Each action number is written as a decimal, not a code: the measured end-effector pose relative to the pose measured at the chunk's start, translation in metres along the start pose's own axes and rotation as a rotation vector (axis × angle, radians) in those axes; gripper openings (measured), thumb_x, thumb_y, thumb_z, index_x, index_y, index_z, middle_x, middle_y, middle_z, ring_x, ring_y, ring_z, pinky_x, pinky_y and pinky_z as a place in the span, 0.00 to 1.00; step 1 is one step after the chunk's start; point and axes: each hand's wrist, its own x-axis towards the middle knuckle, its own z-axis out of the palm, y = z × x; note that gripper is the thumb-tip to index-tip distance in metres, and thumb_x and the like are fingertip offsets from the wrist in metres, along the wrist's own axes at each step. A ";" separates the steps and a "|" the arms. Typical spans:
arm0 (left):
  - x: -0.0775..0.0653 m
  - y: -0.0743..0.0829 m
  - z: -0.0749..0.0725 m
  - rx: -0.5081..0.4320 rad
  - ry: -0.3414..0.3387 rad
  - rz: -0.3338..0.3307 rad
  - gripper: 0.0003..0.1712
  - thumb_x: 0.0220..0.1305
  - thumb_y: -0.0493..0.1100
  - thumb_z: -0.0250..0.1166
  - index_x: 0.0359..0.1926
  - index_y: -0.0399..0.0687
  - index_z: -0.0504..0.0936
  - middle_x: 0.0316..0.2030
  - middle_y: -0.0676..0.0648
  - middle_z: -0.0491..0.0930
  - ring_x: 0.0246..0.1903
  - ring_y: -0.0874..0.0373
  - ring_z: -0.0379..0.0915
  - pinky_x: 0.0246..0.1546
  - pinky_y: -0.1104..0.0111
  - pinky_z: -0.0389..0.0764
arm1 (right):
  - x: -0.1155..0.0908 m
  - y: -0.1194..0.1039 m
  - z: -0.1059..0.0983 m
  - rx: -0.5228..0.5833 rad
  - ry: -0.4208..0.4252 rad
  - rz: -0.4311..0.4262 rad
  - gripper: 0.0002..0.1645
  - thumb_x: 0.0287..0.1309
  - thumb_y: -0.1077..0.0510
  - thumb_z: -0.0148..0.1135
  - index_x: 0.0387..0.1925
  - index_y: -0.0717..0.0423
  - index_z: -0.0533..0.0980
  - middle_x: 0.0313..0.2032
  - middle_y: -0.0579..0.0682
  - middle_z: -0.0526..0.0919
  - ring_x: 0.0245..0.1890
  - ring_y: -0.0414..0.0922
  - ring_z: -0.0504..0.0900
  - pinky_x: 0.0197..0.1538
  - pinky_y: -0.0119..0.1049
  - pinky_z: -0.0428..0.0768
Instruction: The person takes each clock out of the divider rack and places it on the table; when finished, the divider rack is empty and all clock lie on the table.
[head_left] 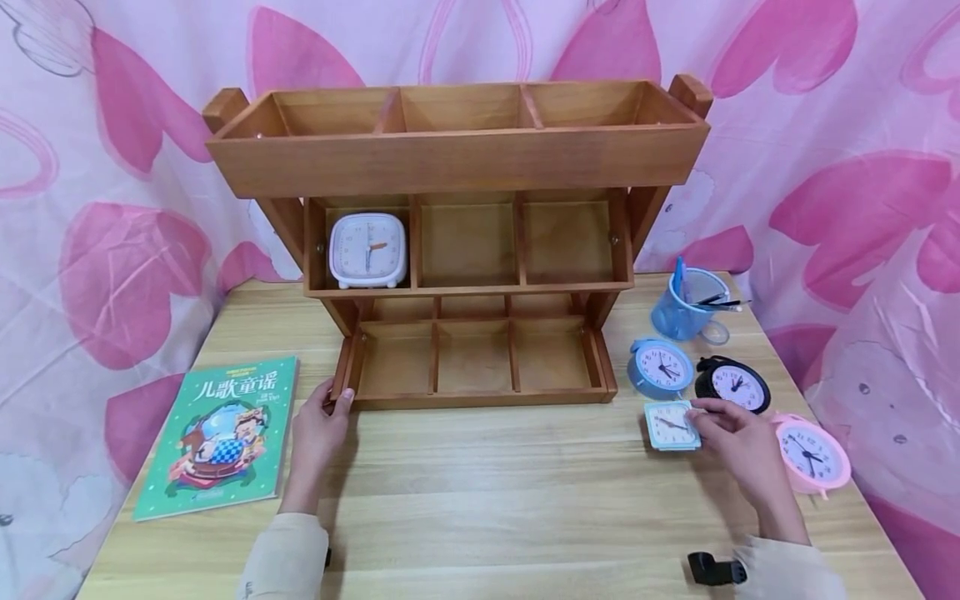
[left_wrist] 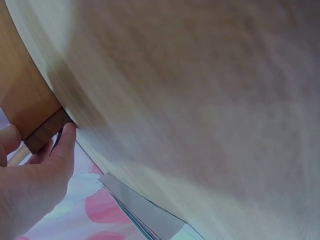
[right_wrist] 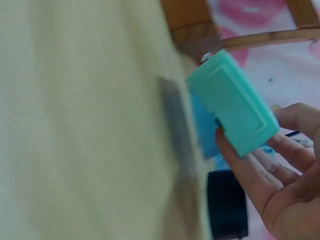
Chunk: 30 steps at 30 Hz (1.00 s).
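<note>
My left hand [head_left: 321, 429] grips the lower left corner of a three-tier wooden shelf [head_left: 457, 158]. In the left wrist view, its thumb and fingers are around the end of the shelf's wooden base [left_wrist: 47, 131]. A small mint-green square alarm clock [head_left: 670, 425] is pinched by its right side in my right hand [head_left: 750, 446]. The right wrist view shows the green casing of this clock [right_wrist: 232, 102] above the table. Near that hand stand a round blue alarm clock [head_left: 662, 369], a black one [head_left: 733, 385] and a pink one [head_left: 812, 454].
A white alarm clock [head_left: 367, 250] stands in the middle tier's left compartment. On the left of the wooden table [head_left: 487, 508] lies a green children's book [head_left: 225, 437]. A blue mesh cup [head_left: 681, 310] with pens is at the back right. Pink patterned cloth [head_left: 135, 283] hangs behind.
</note>
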 end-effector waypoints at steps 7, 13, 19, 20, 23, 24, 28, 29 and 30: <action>-0.001 -0.001 -0.001 0.004 -0.005 -0.003 0.32 0.77 0.49 0.51 0.73 0.37 0.60 0.64 0.27 0.68 0.61 0.37 0.69 0.59 0.46 0.73 | -0.002 0.013 0.000 -0.156 -0.005 0.134 0.30 0.67 0.45 0.61 0.57 0.66 0.77 0.42 0.57 0.87 0.31 0.32 0.79 0.32 0.30 0.79; 0.000 -0.002 -0.001 0.016 0.004 0.004 0.32 0.77 0.49 0.51 0.74 0.37 0.59 0.65 0.27 0.68 0.61 0.36 0.69 0.59 0.46 0.73 | -0.003 0.014 -0.003 -0.315 0.000 0.094 0.29 0.67 0.43 0.60 0.53 0.66 0.80 0.51 0.68 0.82 0.36 0.39 0.76 0.34 0.31 0.71; 0.001 -0.002 -0.001 0.024 0.009 0.014 0.32 0.77 0.49 0.52 0.73 0.36 0.60 0.64 0.27 0.68 0.61 0.36 0.70 0.59 0.46 0.74 | -0.008 -0.019 0.004 -0.383 0.083 0.008 0.27 0.70 0.47 0.55 0.49 0.68 0.80 0.42 0.67 0.85 0.35 0.52 0.81 0.32 0.35 0.73; 0.001 -0.002 -0.001 0.022 0.010 0.013 0.32 0.77 0.49 0.52 0.73 0.36 0.60 0.64 0.27 0.68 0.61 0.36 0.70 0.59 0.46 0.74 | -0.008 -0.031 0.008 -0.380 0.121 -0.026 0.26 0.70 0.47 0.55 0.49 0.67 0.81 0.41 0.66 0.85 0.36 0.54 0.81 0.33 0.36 0.72; 0.002 -0.002 0.000 0.015 0.017 0.016 0.32 0.76 0.48 0.52 0.73 0.36 0.61 0.64 0.27 0.69 0.60 0.36 0.71 0.59 0.46 0.74 | -0.007 -0.080 0.025 -0.320 0.221 -0.184 0.20 0.69 0.50 0.57 0.47 0.63 0.82 0.40 0.62 0.87 0.40 0.53 0.82 0.38 0.30 0.73; 0.002 -0.002 0.000 0.013 0.020 0.020 0.32 0.76 0.48 0.53 0.73 0.36 0.61 0.63 0.27 0.69 0.60 0.36 0.71 0.58 0.46 0.74 | -0.006 -0.097 0.032 -0.283 0.245 -0.262 0.18 0.68 0.52 0.59 0.46 0.62 0.83 0.40 0.61 0.87 0.39 0.51 0.82 0.39 0.26 0.73; 0.002 -0.003 0.001 0.010 0.024 0.027 0.31 0.76 0.48 0.53 0.72 0.35 0.62 0.62 0.26 0.70 0.59 0.36 0.72 0.57 0.46 0.75 | 0.005 -0.164 0.064 -0.171 0.229 -0.602 0.11 0.63 0.58 0.65 0.44 0.59 0.84 0.41 0.54 0.88 0.38 0.45 0.83 0.43 0.21 0.76; 0.002 -0.003 0.001 0.012 0.024 0.032 0.31 0.76 0.48 0.53 0.72 0.35 0.62 0.62 0.26 0.70 0.58 0.35 0.72 0.57 0.46 0.76 | 0.008 -0.180 0.072 -0.152 0.204 -0.674 0.10 0.63 0.59 0.66 0.44 0.59 0.84 0.42 0.53 0.87 0.39 0.45 0.83 0.45 0.25 0.77; 0.002 -0.004 0.001 0.013 0.025 0.038 0.31 0.76 0.48 0.53 0.72 0.35 0.62 0.61 0.26 0.71 0.58 0.35 0.72 0.56 0.46 0.76 | 0.013 -0.195 0.081 -0.141 0.172 -0.736 0.11 0.63 0.59 0.66 0.44 0.59 0.84 0.43 0.52 0.87 0.41 0.45 0.83 0.47 0.29 0.79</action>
